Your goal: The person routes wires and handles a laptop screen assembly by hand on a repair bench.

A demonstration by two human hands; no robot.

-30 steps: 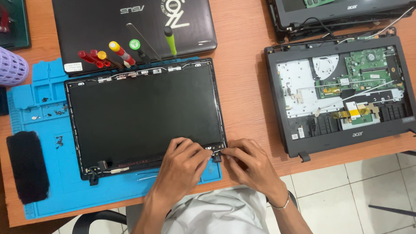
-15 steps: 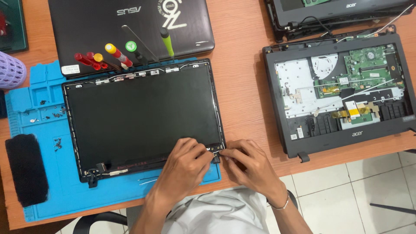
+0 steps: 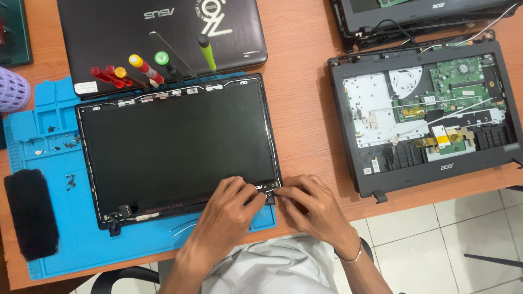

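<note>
I see my left hand and right hand meeting at the screen panel's five o'clock corner, fingertips pinching its hinge bracket; the panel lies flat on the blue repair mat, screwdrivers parked at twelve o'clock.

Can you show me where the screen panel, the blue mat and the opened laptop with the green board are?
Screen panel (image 3: 174, 141), head view, middle of the dark glass.
Blue mat (image 3: 32, 130), head view, bare part near its left edge.
Opened laptop (image 3: 381, 117), head view, pale metal plate left of the green board.
</note>
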